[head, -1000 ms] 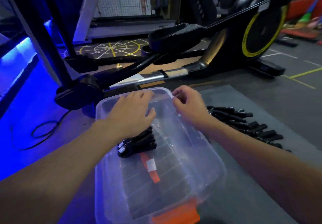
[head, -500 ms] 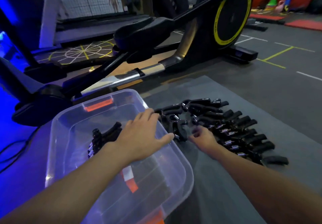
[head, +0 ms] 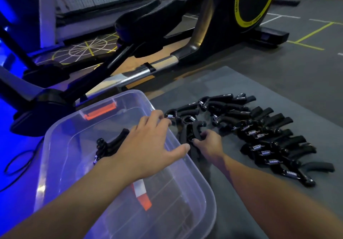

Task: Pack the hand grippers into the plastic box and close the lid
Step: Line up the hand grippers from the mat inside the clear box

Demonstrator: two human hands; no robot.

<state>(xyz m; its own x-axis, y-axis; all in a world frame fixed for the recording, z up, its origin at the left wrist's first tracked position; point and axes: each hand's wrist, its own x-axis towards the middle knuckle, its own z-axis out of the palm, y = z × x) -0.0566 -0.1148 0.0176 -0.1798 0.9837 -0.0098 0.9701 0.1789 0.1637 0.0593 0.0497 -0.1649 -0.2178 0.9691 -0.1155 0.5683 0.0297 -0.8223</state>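
A clear plastic box with an orange latch stands on the floor at lower left. A few black hand grippers lie inside it, partly hidden by my left hand, which rests flat with spread fingers on the box's right rim. Right of the box, several black hand grippers with steel springs lie in a row on the grey mat. My right hand curls its fingers round one gripper at the near end of that row, beside the box wall.
A black and yellow elliptical trainer stretches across the floor behind the box and the mat. A black cable loops on the blue-lit floor at left. Yellow lines mark the grey floor at far right.
My right hand left the box's far rim, reached right to the row of grippers and closed on one. My left hand shifted onto the right rim. The view swung to the right.
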